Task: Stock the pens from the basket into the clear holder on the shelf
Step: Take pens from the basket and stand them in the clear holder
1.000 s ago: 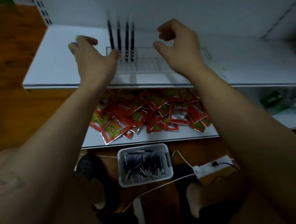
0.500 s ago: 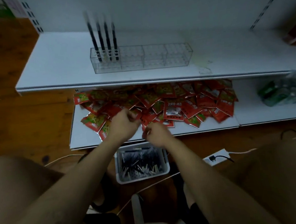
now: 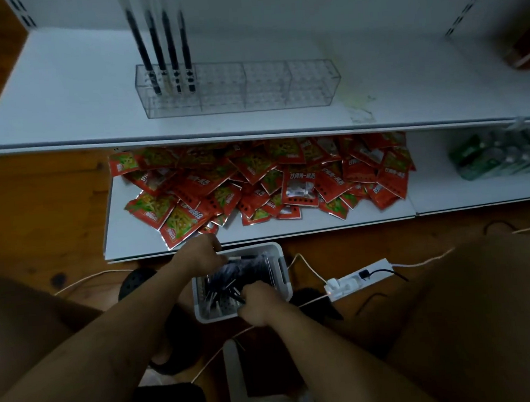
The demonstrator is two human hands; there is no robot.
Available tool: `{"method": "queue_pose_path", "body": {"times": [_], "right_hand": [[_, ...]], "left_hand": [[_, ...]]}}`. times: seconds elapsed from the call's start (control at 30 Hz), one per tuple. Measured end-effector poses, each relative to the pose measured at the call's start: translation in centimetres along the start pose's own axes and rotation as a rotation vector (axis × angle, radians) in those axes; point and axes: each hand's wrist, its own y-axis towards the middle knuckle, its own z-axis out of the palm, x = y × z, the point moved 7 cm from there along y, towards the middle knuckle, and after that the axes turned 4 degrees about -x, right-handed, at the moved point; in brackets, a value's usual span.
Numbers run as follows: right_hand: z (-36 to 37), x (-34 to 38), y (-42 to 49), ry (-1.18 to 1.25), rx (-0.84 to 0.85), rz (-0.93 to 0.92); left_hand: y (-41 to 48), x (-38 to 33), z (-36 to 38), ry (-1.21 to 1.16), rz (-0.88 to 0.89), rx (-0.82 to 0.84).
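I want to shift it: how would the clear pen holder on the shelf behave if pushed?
The clear plastic pen holder looks rigid and light, likely sliding on the smooth white shelf. Its four tall black pens might rattle.

Blurred pens (image 3: 249,269) in the basket (image 3: 283,271) lie partly hidden under both hands (image 3: 198,256) (image 3: 259,301).

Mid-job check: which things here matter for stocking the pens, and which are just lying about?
Job: basket of loose pens; clear holder with four pens standing at its left end; upper shelf; left hand at the basket; right hand gripping loose pens.
Lying about: red packets on the lower shelf; green packs; power strip; cords.
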Motion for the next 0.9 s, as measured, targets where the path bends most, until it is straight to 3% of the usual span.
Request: {"method": "queue_pose_path", "body": {"times": [0.27,0.57,0.9], "right_hand": [[2.3,-1.9,1.9,0.086,-0.006,0.033],[2.4,-3.8,5.6,-0.030,0.054,0.077],[5.4,-6.4,9.3,0.144,0.244,0.142]], "left_hand": [[1.4,1.1,1.9,-0.010,-0.059,0.055],[1.2,3.1,5.4,-0.134,-0.161,0.048],[1.9,4.7,6.2,-0.237,-0.227,0.095]]}}
